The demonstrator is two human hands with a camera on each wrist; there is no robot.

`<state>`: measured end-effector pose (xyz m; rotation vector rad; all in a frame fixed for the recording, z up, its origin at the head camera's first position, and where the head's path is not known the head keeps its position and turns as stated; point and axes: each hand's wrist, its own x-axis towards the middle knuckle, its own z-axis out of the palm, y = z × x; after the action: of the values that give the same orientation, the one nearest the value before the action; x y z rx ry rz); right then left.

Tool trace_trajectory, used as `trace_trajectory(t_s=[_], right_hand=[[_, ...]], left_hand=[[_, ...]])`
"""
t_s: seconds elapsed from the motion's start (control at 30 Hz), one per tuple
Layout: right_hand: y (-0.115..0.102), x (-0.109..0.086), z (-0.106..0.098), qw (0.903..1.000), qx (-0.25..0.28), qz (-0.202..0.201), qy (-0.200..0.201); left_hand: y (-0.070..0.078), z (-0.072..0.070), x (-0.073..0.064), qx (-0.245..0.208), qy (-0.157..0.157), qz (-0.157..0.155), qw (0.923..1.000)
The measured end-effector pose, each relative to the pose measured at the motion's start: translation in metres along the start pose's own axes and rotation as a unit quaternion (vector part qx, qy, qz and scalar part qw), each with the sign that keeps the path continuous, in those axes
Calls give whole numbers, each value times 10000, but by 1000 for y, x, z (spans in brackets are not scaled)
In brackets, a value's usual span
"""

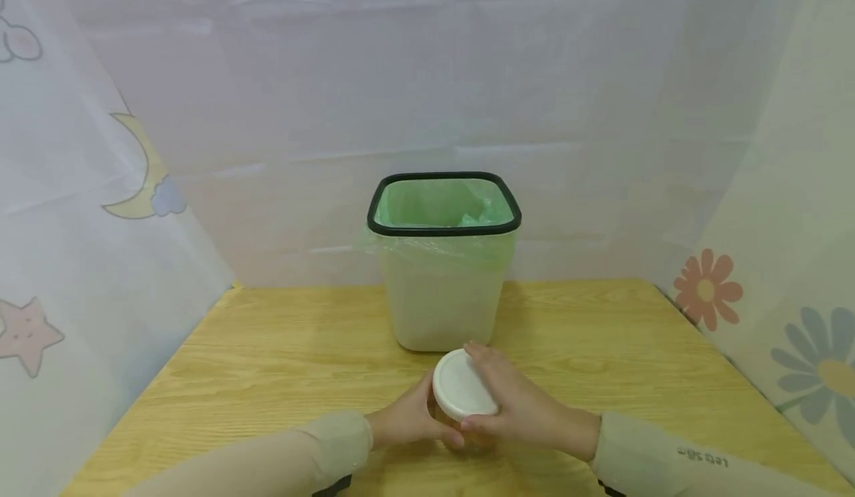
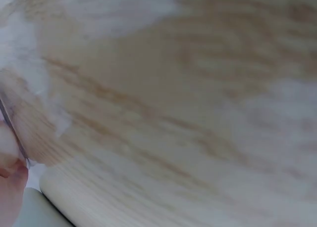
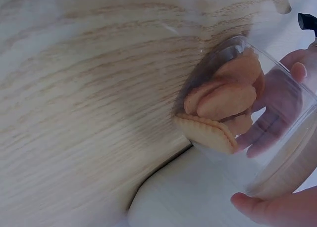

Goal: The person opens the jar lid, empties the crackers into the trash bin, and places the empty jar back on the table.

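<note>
A clear plastic jar (image 3: 208, 68) of tan, oval cookies (image 3: 225, 101) with a round white lid (image 1: 459, 389) is between the two hands, low in the middle of the head view. My left hand (image 1: 407, 417) grips the jar's side, and its fingers show through the clear wall in the right wrist view. From the right, my right hand (image 1: 521, 400) holds the lid by its edge, the thumb at the near side and the fingers at the far side. The lid is on the jar's mouth; whether it is loose cannot be seen. Only part of a hand (image 2: 11, 192) shows in the left wrist view.
A pale waste bin (image 1: 444, 289) with a black rim and a green liner bag stands on the wood-grain table (image 1: 287, 349), just beyond the jar. Printed cloth (image 1: 320, 96) hangs behind the table and along both sides.
</note>
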<state>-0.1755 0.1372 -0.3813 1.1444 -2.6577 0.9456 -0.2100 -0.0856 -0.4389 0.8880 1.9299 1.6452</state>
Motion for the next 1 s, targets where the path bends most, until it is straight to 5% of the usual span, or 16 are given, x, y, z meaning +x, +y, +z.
trace_trajectory(t_s=[0.33,0.63,1.0], right_hand=[[2,-4,7,9965,700,374,255],[6,-14,10,9784,1784,978,364],[15,-16,4,9771,1849,1003,315]], left_hand=[[0,1,-1,-39,106,-54,9999],[-2,0,0,61,169,-131,9998],[2,-2,2,384,369,-214,9984]])
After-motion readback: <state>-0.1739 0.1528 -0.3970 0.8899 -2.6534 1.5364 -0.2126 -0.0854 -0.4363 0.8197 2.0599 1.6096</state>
